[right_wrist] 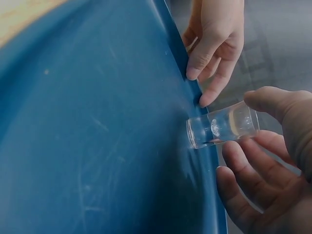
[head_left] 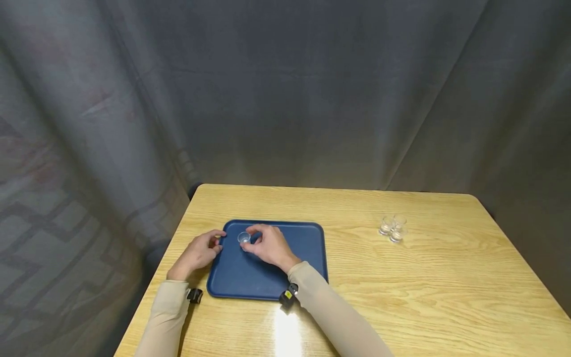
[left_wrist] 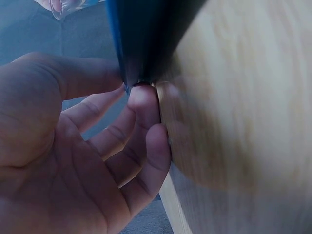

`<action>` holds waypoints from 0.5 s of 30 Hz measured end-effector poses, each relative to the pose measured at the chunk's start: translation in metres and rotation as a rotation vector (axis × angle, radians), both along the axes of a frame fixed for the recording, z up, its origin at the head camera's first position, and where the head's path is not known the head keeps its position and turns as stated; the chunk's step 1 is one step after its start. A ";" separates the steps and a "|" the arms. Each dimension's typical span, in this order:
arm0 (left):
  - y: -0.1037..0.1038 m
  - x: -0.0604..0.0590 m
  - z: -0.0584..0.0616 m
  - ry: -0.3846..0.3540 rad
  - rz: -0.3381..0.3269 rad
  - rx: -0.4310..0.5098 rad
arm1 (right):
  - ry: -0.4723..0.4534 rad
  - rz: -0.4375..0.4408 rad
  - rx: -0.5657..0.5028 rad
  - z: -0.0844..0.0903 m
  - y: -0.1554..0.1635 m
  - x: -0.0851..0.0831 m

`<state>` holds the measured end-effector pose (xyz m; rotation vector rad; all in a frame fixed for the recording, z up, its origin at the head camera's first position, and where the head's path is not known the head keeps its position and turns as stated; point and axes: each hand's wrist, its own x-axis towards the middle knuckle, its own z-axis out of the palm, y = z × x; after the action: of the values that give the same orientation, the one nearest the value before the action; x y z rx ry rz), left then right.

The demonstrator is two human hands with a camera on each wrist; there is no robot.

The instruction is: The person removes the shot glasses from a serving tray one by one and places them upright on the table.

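My right hand (head_left: 270,246) holds a small clear shot glass (head_left: 244,238) between thumb and fingers, over the left part of a blue tray (head_left: 263,282). In the right wrist view the shot glass (right_wrist: 222,126) has its base at the tray surface; whether it bears weight there I cannot tell. At the tray's left edge is my left hand (head_left: 198,252). The left wrist view shows that hand (left_wrist: 73,146) pinching the tray rim (left_wrist: 124,53), thumb on the upper side and fingertips beneath, near the tabletop.
Several more clear shot glasses (head_left: 393,228) stand close together on the wooden table (head_left: 437,282), right of the tray. Grey curtains (head_left: 294,99) hang behind the table and along its left side.
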<state>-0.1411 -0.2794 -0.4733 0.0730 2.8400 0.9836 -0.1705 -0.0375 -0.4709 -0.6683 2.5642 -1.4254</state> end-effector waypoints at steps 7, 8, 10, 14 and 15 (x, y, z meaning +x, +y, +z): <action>0.001 0.000 0.000 -0.008 0.004 0.001 | -0.011 -0.013 -0.013 -0.002 -0.001 -0.001; 0.001 0.000 0.000 -0.008 0.005 0.001 | -0.010 -0.014 -0.013 -0.002 -0.001 -0.001; 0.001 0.000 0.000 -0.008 0.008 0.001 | -0.007 -0.014 -0.009 -0.002 -0.001 -0.001; 0.001 0.000 0.000 -0.004 0.004 0.004 | 0.007 -0.003 0.004 -0.001 -0.002 -0.001; 0.001 0.000 0.000 -0.004 0.005 0.006 | 0.013 -0.001 0.008 -0.001 -0.002 0.000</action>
<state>-0.1408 -0.2786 -0.4729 0.0644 2.8355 0.9925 -0.1708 -0.0398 -0.4719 -0.6780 2.5794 -1.4146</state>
